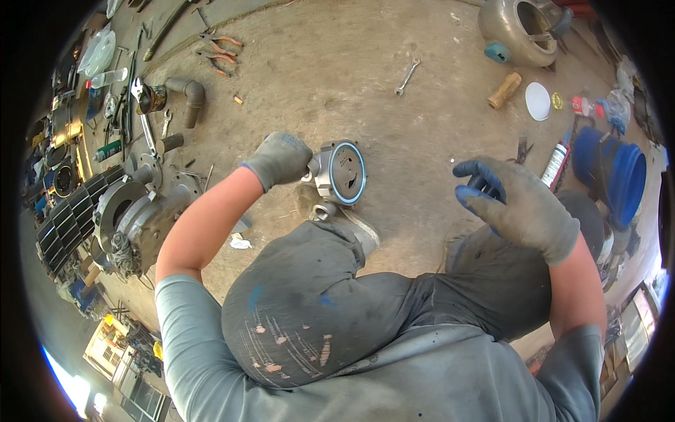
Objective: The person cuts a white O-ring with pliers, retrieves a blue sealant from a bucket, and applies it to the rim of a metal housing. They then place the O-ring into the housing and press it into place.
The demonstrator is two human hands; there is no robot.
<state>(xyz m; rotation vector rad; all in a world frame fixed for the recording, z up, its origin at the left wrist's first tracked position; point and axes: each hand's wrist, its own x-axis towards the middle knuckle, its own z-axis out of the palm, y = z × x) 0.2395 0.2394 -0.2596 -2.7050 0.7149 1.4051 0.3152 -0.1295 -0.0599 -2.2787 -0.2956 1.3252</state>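
Observation:
My left hand (283, 157), in a grey work glove with a blue coating, is closed on a side neck of a cast metal housing (322, 176). The housing is tipped up, its round flat face (349, 173) turned to the right. A blue ring runs around that face, which has small holes and a dark curved slot. A threaded port (322, 211) points out at the lower end, above my shoe (364, 235). Over my other knee hovers my right hand (514, 203), gloved alike, fingers bent. Something dark shows between its thumb and fingers; whether it is an object or glove fingertips is unclear.
A combination wrench (407, 77) lies ahead on the concrete floor. Orange-handled pliers (221, 50), a pipe elbow (191, 97) and flanged metal castings (142, 211) are on the left. To the right are a wooden piece (504, 90), a sealant cartridge (556, 164) and a blue bucket (609, 174).

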